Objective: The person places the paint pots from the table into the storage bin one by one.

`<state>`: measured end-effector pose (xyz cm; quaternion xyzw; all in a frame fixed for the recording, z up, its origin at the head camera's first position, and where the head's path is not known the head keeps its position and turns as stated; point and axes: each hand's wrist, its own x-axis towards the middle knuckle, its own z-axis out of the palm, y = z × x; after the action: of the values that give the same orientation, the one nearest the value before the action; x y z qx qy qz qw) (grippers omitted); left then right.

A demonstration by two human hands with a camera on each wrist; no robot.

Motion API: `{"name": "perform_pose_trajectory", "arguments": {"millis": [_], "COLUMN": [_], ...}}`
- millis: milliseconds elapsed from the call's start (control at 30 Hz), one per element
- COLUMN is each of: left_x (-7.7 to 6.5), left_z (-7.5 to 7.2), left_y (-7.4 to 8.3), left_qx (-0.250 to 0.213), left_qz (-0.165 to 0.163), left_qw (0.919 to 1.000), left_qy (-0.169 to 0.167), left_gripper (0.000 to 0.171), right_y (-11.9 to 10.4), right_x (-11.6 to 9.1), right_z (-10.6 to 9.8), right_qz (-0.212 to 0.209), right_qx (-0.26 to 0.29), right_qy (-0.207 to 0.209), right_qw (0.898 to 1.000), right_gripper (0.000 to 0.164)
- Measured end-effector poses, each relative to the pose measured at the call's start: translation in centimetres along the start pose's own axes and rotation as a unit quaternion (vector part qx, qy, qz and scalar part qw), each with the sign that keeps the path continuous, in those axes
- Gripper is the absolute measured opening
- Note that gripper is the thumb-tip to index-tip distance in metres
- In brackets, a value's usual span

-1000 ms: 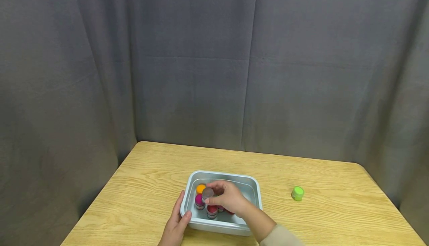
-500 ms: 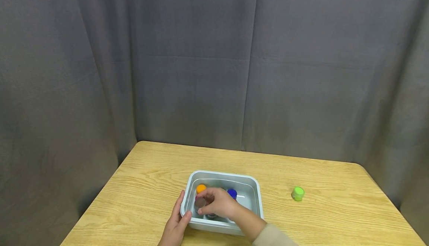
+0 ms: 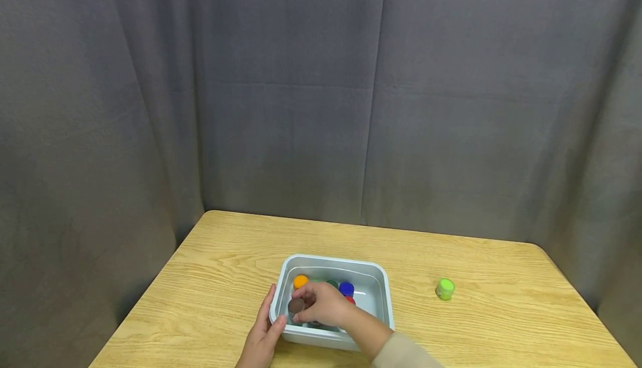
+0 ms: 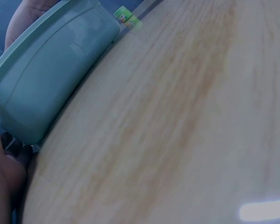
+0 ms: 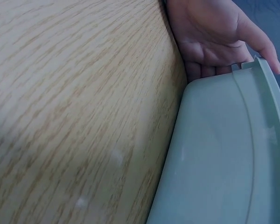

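A pale blue-grey plastic tub [image 3: 337,339] sits on the table with several small jars inside. My left hand [image 3: 259,335] grips its left end, thumb at the rim and fingers along the outer wall, as the right wrist view also shows. Inside the tub, my right hand [image 3: 325,304] pinches a small jar with a brown lid [image 3: 296,306] near the left front corner. Around that hand show an orange-lidded jar [image 3: 300,281], a blue-lidded jar [image 3: 346,288], a dark green lid [image 3: 332,283] and part of a red lid [image 3: 350,300]. Other jars are hidden beneath the right hand.
A jar with a bright green lid [image 3: 445,289] stands by itself on the wooden table [image 3: 241,245], right of the tub. Grey curtains [image 3: 301,106] hang behind the table and at both sides.
My right hand has moved left and down in the tub with the brown-lidded jar, to the left front corner. The blue lid has come into sight. The left hand and tub stay put.
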<state>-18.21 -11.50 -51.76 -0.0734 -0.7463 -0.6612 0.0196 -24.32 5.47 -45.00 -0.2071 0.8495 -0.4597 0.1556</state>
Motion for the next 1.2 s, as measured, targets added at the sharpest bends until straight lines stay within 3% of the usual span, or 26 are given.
{"name": "perform_pose_trajectory", "arguments": {"millis": [900, 1200], "left_x": [0.0, 0.0], "left_z": [0.0, 0.1], "left_y": [-0.1, -0.2], "left_qx": [-0.002, -0.009], "left_qz": [0.0, 0.019], "left_qw": [1.0, 0.9998], "left_qy": [0.002, 0.0], "left_gripper": [0.065, 0.064], "right_y": [0.3, -0.1], "right_x": [0.2, -0.6], "right_z": [0.0, -2.0], "right_qz": [-0.004, 0.005], "right_qx": [0.005, 0.051], "right_qy": [-0.003, 0.028], "right_qw": [1.0, 0.998], "right_gripper": [0.033, 0.035]}}
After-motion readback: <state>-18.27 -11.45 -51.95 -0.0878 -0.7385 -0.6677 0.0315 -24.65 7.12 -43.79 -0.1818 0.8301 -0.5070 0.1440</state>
